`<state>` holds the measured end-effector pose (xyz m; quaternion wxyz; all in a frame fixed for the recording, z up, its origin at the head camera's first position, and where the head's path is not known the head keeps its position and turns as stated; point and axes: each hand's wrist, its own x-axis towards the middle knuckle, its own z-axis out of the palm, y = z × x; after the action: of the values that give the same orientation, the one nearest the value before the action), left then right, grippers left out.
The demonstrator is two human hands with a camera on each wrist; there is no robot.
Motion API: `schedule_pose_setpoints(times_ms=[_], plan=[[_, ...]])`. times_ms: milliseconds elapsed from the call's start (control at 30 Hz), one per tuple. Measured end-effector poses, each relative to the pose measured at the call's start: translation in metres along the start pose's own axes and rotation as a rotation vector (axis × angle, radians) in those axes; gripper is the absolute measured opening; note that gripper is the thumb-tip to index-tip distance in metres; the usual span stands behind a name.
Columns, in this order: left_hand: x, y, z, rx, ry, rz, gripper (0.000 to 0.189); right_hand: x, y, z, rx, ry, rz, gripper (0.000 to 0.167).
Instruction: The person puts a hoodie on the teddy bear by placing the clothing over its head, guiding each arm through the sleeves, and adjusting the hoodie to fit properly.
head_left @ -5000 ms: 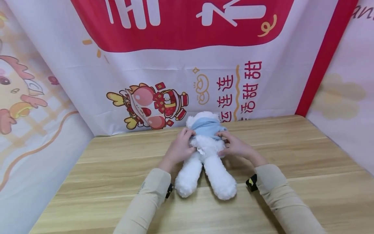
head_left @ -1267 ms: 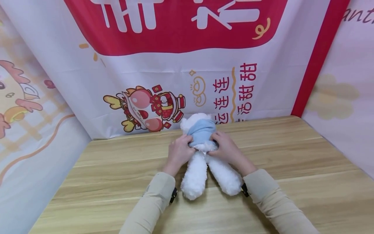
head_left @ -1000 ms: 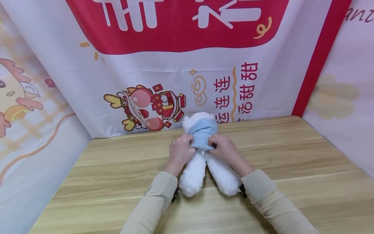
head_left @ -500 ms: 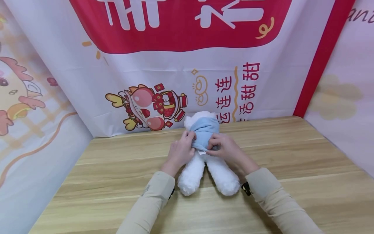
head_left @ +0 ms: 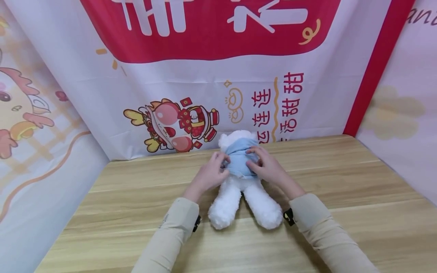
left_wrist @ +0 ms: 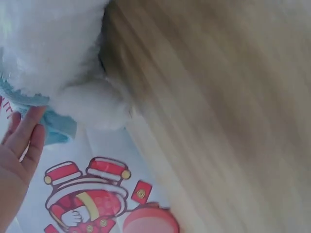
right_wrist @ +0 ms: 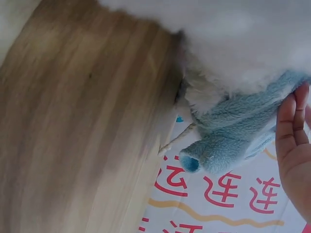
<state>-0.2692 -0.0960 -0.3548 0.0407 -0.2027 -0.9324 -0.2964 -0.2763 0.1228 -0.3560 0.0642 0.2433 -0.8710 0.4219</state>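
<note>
A white plush toy [head_left: 262,206] lies on the wooden table, its legs pointing toward me and its head at the back wall. Its light blue garment [head_left: 238,161] covers the body down to the tops of the legs. My left hand [head_left: 209,172] touches the garment's left edge with loosely bent fingers; in the left wrist view its fingers [left_wrist: 32,119] lie fairly straight against the blue cloth. Over the right side is my right hand [head_left: 271,167], fingers spread on the cloth. A short blue sleeve [right_wrist: 209,154] with an open end hangs out in the right wrist view.
The wooden table [head_left: 136,212] meets a white and red printed cloth wall [head_left: 191,72] right behind the toy's head. Printed panels also stand to the left and right. A thin beige cord [right_wrist: 177,138] shows beside the sleeve.
Since five seconds ago the garment's hem has come down over the toy's lower body. In the last half second both hands have loosened from the hem, the right one moving up the cloth.
</note>
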Motion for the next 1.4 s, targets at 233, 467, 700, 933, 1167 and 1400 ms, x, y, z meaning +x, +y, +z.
schedule_pose_setpoints(times_ms=[233, 467, 700, 933, 1167, 1400], plan=[[0.001, -0.003, 0.002, -0.174, 0.056, -0.087, 0.026, 0.001, 0.001, -0.002, 0.058, -0.042, 0.089, 0.058], [0.002, 0.000, 0.003, -0.132, 0.032, -0.086, 0.044, 0.004, 0.005, -0.002, 0.033, -0.158, 0.156, 0.094], [0.002, -0.002, 0.003, -0.172, 0.040, -0.103, 0.047, 0.004, 0.006, -0.003, 0.009, -0.191, 0.174, 0.104], [0.004, -0.003, 0.005, -0.144, 0.029, -0.088, 0.049, 0.003, 0.007, -0.005, -0.003, -0.215, 0.157, 0.105], [0.005, 0.000, 0.005, -0.069, -0.023, -0.075, 0.071, 0.003, 0.008, -0.007, -0.021, -0.218, 0.137, 0.087], [0.008, 0.000, 0.003, -0.068, -0.084, -0.074, 0.075, 0.002, 0.010, -0.003, -0.053, -0.144, 0.080, 0.060]])
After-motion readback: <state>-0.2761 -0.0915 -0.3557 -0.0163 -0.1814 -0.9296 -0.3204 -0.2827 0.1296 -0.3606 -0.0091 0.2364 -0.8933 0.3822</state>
